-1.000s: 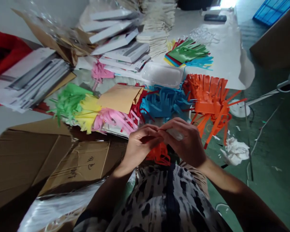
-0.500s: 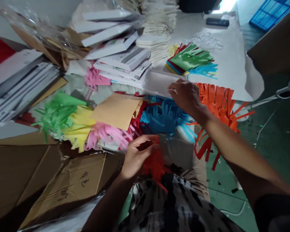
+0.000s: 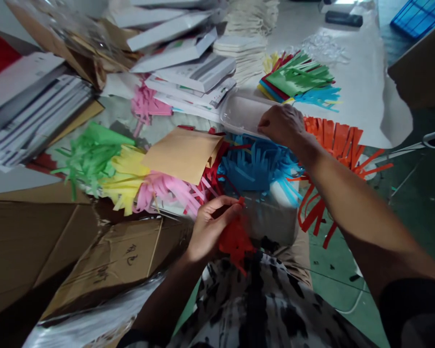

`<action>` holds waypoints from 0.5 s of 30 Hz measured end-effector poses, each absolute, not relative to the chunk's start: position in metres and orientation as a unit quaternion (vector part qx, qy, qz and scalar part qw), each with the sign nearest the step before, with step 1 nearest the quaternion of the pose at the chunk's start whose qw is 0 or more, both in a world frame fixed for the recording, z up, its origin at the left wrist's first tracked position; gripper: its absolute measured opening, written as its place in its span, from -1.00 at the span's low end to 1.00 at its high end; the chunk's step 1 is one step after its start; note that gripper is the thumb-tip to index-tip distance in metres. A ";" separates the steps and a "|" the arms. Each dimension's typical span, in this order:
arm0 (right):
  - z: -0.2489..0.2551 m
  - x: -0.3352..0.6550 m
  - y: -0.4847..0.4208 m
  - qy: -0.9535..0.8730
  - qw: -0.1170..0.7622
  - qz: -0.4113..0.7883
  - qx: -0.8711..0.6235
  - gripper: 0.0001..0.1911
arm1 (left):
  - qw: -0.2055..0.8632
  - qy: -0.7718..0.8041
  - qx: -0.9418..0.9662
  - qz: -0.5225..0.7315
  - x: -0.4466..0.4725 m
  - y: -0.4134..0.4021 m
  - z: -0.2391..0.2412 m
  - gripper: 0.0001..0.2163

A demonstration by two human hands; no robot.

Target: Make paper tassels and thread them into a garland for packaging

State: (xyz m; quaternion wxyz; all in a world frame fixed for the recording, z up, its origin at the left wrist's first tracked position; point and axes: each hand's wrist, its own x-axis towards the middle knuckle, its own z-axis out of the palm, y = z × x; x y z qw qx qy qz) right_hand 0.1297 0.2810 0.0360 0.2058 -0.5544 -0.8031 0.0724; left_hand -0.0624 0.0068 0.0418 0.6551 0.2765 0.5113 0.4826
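My left hand (image 3: 210, 227) is closed in a pinch on the top of a red-orange fringed paper tassel (image 3: 237, 239), which hangs down in front of my patterned clothing. My right hand (image 3: 282, 123) reaches over the right end of a shallow clear plastic tray (image 3: 241, 108), its fingers curled downward and pressed together. Whatever those fingertips hold, if anything, is hidden. Just below the tray lies blue fringed paper (image 3: 253, 166). Orange fringed paper (image 3: 333, 140) spreads beyond my right wrist, hanging over the table's side.
Green (image 3: 90, 159), yellow (image 3: 125, 176) and pink fringed paper (image 3: 166, 191) lie to the left, beside a tan paper sheet (image 3: 183, 152). White boxes (image 3: 199, 72) are stacked behind. A cardboard box (image 3: 119, 270) stands at lower left. More fringed paper (image 3: 300, 75) lies at the back.
The view has shifted slightly, so the table appears higher and further right. My right hand has curled its fingers down at the tray. My left hand keeps its pinch on the tassel.
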 end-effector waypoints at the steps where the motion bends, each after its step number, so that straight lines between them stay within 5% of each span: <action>1: 0.034 0.130 0.283 -0.799 0.217 0.075 -0.555 -0.89 | 0.652 0.516 0.274 0.483 -0.062 0.004 0.043 -0.75; 10: 0.049 0.136 0.255 -0.759 0.271 0.077 -0.587 -0.98 | 0.634 0.522 0.286 0.494 -0.065 -0.018 0.045 -0.74; 15: 0.069 0.139 0.239 -0.734 0.290 0.083 -0.608 -0.87 | 0.634 0.517 0.295 0.493 -0.057 -0.028 0.049 -0.72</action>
